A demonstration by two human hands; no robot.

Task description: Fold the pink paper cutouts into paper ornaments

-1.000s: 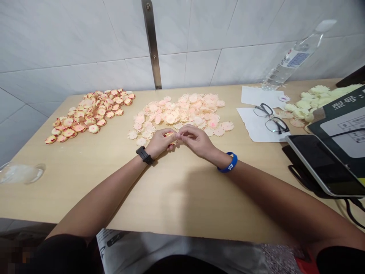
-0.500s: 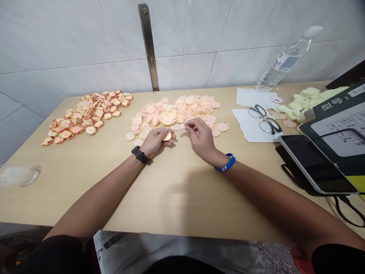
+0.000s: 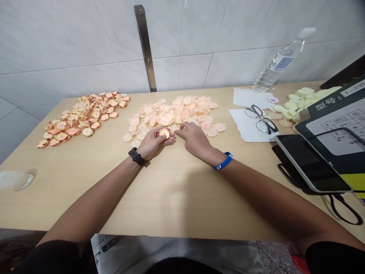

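The cream-yellow, flower-shaped disc with a toothed edge (image 3: 164,133) is in the left hand (image 3: 151,144), gripped between thumb and fingers over the middle of the pale wood-grain table (image 3: 159,198). On the near side, from where I stand, a white-edged phone with a dark screen (image 3: 313,161) props at the right. A little farther in, a black watch (image 3: 137,156) marks the left wrist and a blue rubbery band (image 3: 224,161) the right. The disc lies just left of the right hand's fingertips, apart from them, its face turned up; being round, it shows no long axis. The left hand has it; the right hand (image 3: 196,140) is bent towards it, fingertips drawn close, though I can't tell whether they pinch anything. Just beyond both hands spreads a loose heap of pale pink flower discs (image 3: 182,108); left of it lies a pile of red-edged cream discs (image 3: 82,118). Farthest off, a clear plastic bottle with a blue-and-white label (image 3: 281,62) stands by the grey-white tiled wall (image 3: 94,34).
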